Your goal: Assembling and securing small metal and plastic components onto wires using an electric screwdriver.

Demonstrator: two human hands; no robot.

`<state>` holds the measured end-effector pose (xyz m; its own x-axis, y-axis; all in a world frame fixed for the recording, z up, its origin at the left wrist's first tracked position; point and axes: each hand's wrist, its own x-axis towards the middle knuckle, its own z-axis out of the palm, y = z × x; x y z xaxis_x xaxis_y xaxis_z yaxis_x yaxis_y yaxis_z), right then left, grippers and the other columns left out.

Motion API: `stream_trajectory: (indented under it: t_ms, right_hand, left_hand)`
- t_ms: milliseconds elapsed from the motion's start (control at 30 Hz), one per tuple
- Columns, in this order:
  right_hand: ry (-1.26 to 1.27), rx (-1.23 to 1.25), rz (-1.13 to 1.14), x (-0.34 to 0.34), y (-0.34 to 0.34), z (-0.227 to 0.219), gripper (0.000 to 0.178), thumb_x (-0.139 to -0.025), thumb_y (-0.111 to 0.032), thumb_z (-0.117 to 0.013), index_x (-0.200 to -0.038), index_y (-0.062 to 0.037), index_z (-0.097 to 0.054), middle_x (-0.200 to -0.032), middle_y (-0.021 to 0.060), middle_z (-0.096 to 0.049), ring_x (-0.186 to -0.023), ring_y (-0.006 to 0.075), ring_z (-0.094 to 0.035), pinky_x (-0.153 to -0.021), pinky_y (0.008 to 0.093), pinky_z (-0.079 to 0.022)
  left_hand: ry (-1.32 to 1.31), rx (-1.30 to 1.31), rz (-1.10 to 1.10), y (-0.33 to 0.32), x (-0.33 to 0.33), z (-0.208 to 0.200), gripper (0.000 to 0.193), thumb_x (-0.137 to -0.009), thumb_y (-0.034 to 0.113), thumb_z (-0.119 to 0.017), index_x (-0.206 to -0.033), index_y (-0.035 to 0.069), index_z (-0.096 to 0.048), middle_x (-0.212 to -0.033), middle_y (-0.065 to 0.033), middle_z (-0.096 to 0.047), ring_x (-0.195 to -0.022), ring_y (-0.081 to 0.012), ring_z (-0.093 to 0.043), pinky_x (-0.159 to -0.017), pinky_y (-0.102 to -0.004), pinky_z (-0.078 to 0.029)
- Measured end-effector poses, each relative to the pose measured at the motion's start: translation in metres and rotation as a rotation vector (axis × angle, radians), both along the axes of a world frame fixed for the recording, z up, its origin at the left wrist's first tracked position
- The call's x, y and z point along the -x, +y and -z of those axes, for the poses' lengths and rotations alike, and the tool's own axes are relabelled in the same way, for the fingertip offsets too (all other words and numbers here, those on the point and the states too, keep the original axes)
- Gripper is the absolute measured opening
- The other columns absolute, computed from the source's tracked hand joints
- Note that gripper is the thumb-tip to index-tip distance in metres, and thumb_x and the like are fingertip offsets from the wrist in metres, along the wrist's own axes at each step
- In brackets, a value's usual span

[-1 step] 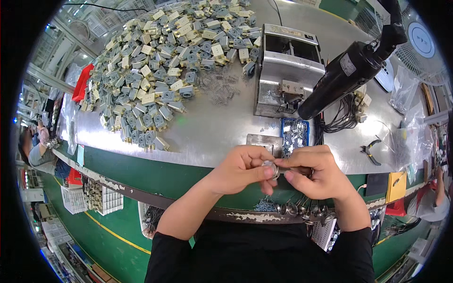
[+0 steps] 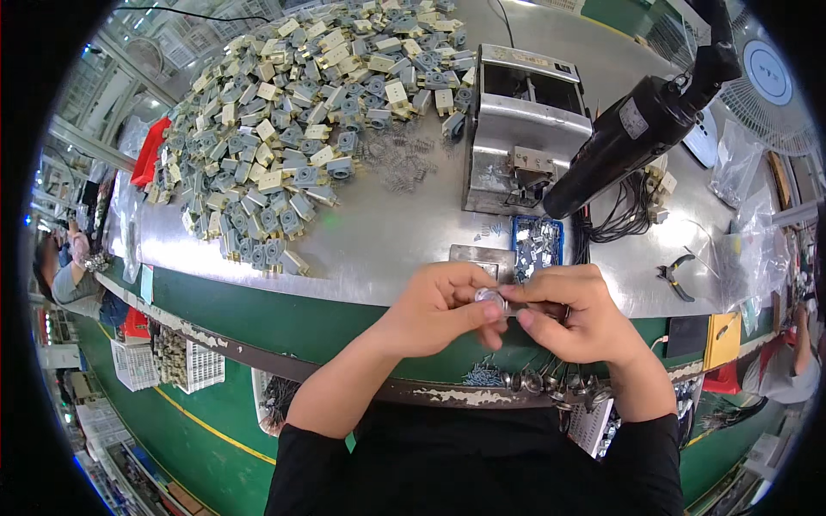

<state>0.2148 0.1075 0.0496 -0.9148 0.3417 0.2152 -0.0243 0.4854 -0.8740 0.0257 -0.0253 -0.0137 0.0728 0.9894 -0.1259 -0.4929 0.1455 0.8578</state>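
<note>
My left hand (image 2: 447,310) pinches a small round metal part (image 2: 490,297) between thumb and fingers, above the table's green front strip. Thumb and index finger of my right hand (image 2: 568,311) are pressed together at the part's right side. Whatever the right fingertips grip there is too small to make out. Just beyond the hands lie a flat metal plate (image 2: 469,254) and a blue tray (image 2: 514,230) of small metal pieces. Below the right hand, round metal parts with stems (image 2: 551,383) lie at the table edge, next to a little heap of blue screws (image 2: 483,376).
A large pile of grey and cream blocks (image 2: 284,129) covers the far left, with loose springs (image 2: 400,159) beside it. A metal press (image 2: 516,129) and a black cylinder on an arm (image 2: 628,138) stand behind the tray. Pliers (image 2: 677,277) lie at right, near a fan (image 2: 766,73).
The round part has turned slightly between my fingers, so more of its round face shows. My left hand has shifted a little; the right hand is nearly still.
</note>
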Motion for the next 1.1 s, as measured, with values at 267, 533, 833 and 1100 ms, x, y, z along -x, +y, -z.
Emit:
stream_trajectory:
  t_ms: [267, 533, 833, 1100]
  right_hand:
    - [0.108, -0.007, 0.11, 0.007, -0.007, 0.021, 0.032, -0.087, 0.003, -0.063, -0.118, 0.008, -0.071, -0.08, 0.0152, -0.067, -0.067, 0.0235, -0.065, -0.063, 0.0323, -0.051]
    - [0.033, -0.023, -0.012, 0.002, 0.005, 0.002, 0.038, -0.086, 0.001, -0.064, -0.123, 0.0003, -0.073, -0.08, 0.014, -0.065, -0.07, 0.0238, -0.063, -0.064, 0.0339, -0.049]
    - [-0.441, -0.492, 0.207, -0.019, 0.032, 0.027, 0.023, -0.074, -0.007, -0.074, -0.095, -0.0002, -0.07, -0.09, 0.0159, -0.062, -0.084, 0.0387, -0.061, -0.078, 0.0459, -0.049]
    - [-0.451, -0.481, 0.094, -0.011, 0.037, 0.03, 0.016, -0.072, 0.008, -0.068, -0.086, 0.0034, -0.064, -0.088, 0.0181, -0.062, -0.085, 0.0409, -0.061, -0.076, 0.0455, -0.05]
  left_hand:
    - [0.581, -0.297, -0.339, 0.008, -0.011, -0.001, 0.022, -0.097, -0.005, -0.067, -0.117, -0.005, -0.061, -0.097, -0.015, -0.075, -0.082, -0.0202, -0.076, -0.075, -0.0296, -0.063]
    - [0.035, -0.072, -0.208, -0.009, 0.0, -0.017, 0.023, -0.099, 0.003, -0.068, -0.12, -0.004, -0.061, -0.1, -0.015, -0.075, -0.093, -0.0244, -0.076, -0.082, -0.0352, -0.061]
    - [1.847, -0.013, -0.53, -0.093, 0.118, -0.051, 0.039, -0.077, 0.001, -0.07, -0.115, 0.009, -0.071, -0.113, -0.0097, -0.069, -0.103, -0.0327, -0.066, -0.085, -0.0421, -0.055]
    - [1.978, -0.157, -0.429, -0.108, 0.149, -0.027, 0.037, -0.074, -0.001, -0.078, -0.109, 0.006, -0.071, -0.122, -0.0081, -0.071, -0.105, -0.027, -0.067, -0.085, -0.0406, -0.055]
